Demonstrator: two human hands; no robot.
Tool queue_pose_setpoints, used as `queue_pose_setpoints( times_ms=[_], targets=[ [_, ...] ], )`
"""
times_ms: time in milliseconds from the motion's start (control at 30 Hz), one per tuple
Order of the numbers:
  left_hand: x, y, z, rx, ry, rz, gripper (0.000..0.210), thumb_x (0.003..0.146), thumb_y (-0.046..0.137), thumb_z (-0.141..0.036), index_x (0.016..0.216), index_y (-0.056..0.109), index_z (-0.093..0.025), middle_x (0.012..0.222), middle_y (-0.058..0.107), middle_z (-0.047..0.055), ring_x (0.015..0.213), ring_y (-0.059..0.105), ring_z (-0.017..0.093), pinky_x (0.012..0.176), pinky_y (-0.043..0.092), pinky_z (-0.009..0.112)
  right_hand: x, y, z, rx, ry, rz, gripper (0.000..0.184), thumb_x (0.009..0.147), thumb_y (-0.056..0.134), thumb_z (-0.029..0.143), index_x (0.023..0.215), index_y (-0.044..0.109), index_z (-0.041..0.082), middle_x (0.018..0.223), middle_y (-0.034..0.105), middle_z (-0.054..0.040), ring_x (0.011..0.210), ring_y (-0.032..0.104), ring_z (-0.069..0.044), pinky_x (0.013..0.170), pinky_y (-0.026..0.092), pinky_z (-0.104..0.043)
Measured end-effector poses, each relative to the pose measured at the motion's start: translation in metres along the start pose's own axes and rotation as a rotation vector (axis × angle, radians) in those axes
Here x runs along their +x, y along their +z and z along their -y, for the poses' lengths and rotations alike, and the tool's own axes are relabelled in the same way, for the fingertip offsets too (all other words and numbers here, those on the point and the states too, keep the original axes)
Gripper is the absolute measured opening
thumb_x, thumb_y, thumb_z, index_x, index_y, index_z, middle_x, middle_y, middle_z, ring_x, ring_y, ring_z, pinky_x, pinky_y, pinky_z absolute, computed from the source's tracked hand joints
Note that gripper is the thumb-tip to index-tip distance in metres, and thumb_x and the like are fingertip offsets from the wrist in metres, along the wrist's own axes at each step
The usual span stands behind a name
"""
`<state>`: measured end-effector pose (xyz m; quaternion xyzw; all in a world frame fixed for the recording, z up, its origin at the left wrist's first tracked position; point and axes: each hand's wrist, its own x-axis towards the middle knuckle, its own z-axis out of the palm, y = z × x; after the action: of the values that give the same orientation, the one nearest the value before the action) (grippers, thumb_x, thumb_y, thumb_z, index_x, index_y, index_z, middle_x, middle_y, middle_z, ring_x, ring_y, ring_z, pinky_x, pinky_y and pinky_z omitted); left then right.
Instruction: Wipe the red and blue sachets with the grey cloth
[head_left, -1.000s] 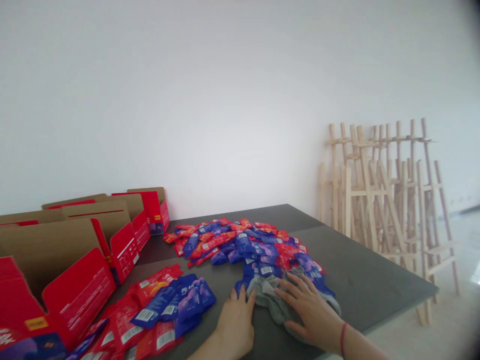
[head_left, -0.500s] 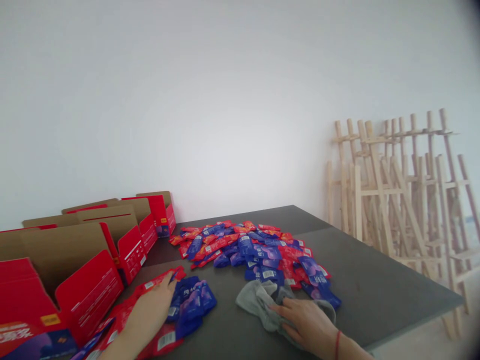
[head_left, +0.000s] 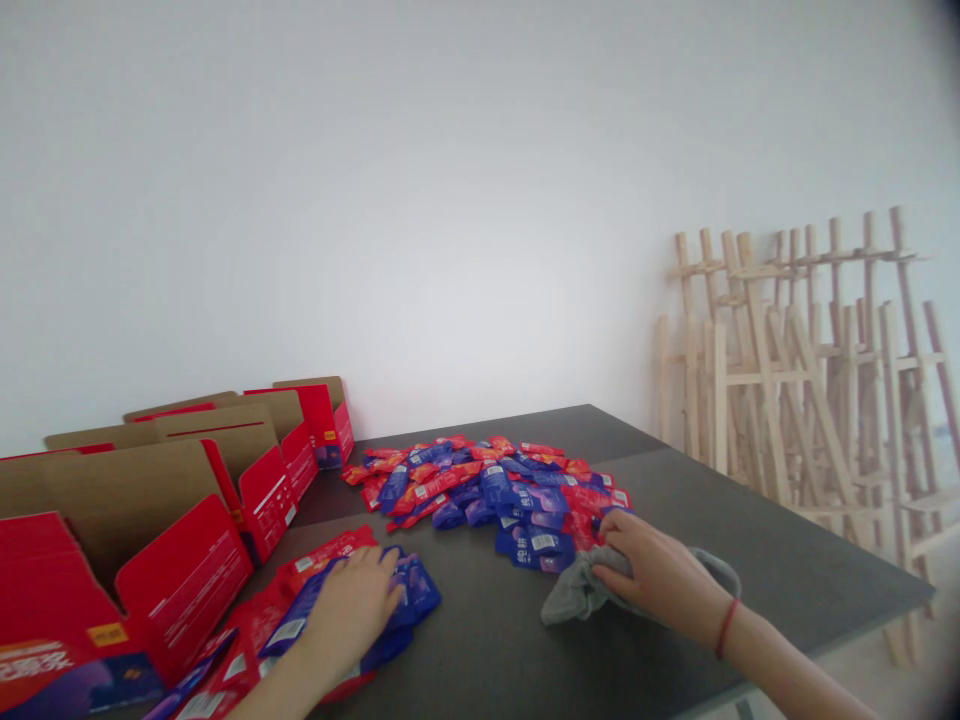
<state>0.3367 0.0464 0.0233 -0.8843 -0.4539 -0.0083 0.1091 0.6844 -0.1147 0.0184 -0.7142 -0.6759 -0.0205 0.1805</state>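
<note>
My left hand [head_left: 360, 600] lies over blue packets [head_left: 414, 590] in a near-left heap, fingers stretched across them and thumb apart. One blue packet [head_left: 294, 618] shows beside that hand, on top of red packets [head_left: 319, 555]. On the right, my right hand [head_left: 652, 570], with a red string around the wrist, is closed on a bunched grey cloth [head_left: 574, 592]. Its fingertips reach the near-right edge of a large spread of red and blue packets [head_left: 480, 490]. Whether a packet is also under those fingers is hidden.
Open red cardboard boxes [head_left: 187, 590] with brown insides line the left side. The dark tabletop [head_left: 480, 640] has its right edge and corner in view. Several wooden easels [head_left: 772, 380] lean against the white wall [head_left: 480, 220] at right.
My right hand has moved up and right with the cloth, over the pile's near-right end, covering blue packets there. My left hand has shifted right onto the blue packets; one now lies across the red ones.
</note>
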Motion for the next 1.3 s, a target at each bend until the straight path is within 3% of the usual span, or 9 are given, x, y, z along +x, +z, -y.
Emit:
queue_pose_setpoints(
  times_ms=[200,333,500,600,800,933,1033,1167,1300],
  targets=[
    [0.066,0.018,-0.117,-0.241,0.318,-0.015,0.029,0.089,0.057,-0.024,0.116,0.064,-0.014,0.119,0.066,0.013,0.116,0.057,0.029,0.098,0.045,0.039,-0.002,0.069,0.031,0.108,-0.006,0.123,0.028,0.073,0.067,0.023,0.100,0.066,0.017,0.103,0.068,-0.0102,0.101,0.061,-0.028,0.089,0.044,-0.036],
    [0.093,0.035,-0.148,-0.312,0.382,-0.021,0.049,0.086,0.066,-0.039,0.126,0.057,-0.012,0.128,0.062,0.016,0.121,0.055,0.031,0.100,0.045,0.040,-0.015,0.085,0.030,0.148,-0.026,0.084,0.030,0.073,0.062,0.021,0.103,0.063,0.020,0.109,0.068,-0.0088,0.105,0.060,-0.027,0.092,0.042,-0.036],
    [0.091,0.043,-0.139,-0.317,0.450,-0.028,0.049,0.085,0.063,-0.032,0.128,0.056,-0.009,0.113,0.069,0.018,0.107,0.063,0.032,0.103,0.040,0.045,-0.032,0.082,0.006,0.232,-0.095,0.071,0.024,0.074,0.060,0.024,0.098,0.061,0.021,0.097,0.069,-0.0059,0.091,0.064,-0.024,0.081,0.047,-0.032],
    [0.074,0.045,-0.124,-0.318,0.513,-0.006,0.029,0.083,0.058,-0.018,0.112,0.066,-0.017,0.102,0.072,0.012,0.099,0.066,0.030,0.100,0.043,0.043,-0.028,0.079,-0.009,0.318,0.012,-0.045,0.023,0.084,0.054,0.033,0.104,0.059,0.023,0.102,0.071,-0.0073,0.092,0.066,-0.025,0.082,0.049,-0.035],
    [0.046,0.042,-0.093,-0.398,0.594,-0.004,0.035,0.081,0.053,-0.009,0.108,0.068,-0.024,0.102,0.073,0.005,0.099,0.066,0.024,0.101,0.042,0.040,0.001,0.058,-0.002,0.345,0.221,-0.152,0.027,0.089,0.048,0.042,0.104,0.059,0.022,0.101,0.071,-0.0097,0.092,0.067,-0.027,0.083,0.050,-0.040],
    [0.042,0.050,-0.091,-0.502,0.599,-0.030,0.041,0.081,0.049,-0.006,0.113,0.068,-0.022,0.126,0.066,0.006,0.121,0.057,0.024,0.109,0.037,0.040,0.001,0.059,0.037,0.240,-0.038,0.000,0.034,0.082,0.056,0.031,0.114,0.062,0.021,0.121,0.065,-0.0101,0.109,0.059,-0.027,0.095,0.044,-0.038],
    [0.039,0.064,-0.091,-0.673,0.544,-0.010,0.057,0.079,0.050,-0.008,0.134,0.056,-0.021,0.142,0.056,0.007,0.132,0.049,0.024,0.114,0.033,0.041,-0.009,0.072,0.060,0.156,-0.272,0.128,0.053,0.076,0.060,0.023,0.128,0.058,0.026,0.136,0.056,-0.0059,0.119,0.050,-0.028,0.104,0.038,-0.039],
    [0.034,0.076,-0.081,-0.969,0.463,0.164,0.075,0.082,0.047,-0.010,0.154,0.028,-0.024,0.151,0.046,0.008,0.140,0.040,0.019,0.118,0.028,0.042,-0.013,0.084,0.066,0.063,-0.266,0.153,0.053,0.076,0.058,0.019,0.129,0.058,0.028,0.132,0.058,-0.0060,0.114,0.050,-0.029,0.098,0.041,-0.039],
    [0.032,0.079,-0.077,-1.033,0.455,0.218,0.122,0.067,0.082,-0.037,0.158,0.004,-0.019,0.159,0.028,0.019,0.145,0.031,0.030,0.118,0.025,0.048,0.007,0.082,0.070,-0.050,-0.246,0.197,0.035,0.081,0.058,0.024,0.116,0.065,0.024,0.119,0.063,-0.0085,0.107,0.053,-0.029,0.087,0.046,-0.037]
  ],
)
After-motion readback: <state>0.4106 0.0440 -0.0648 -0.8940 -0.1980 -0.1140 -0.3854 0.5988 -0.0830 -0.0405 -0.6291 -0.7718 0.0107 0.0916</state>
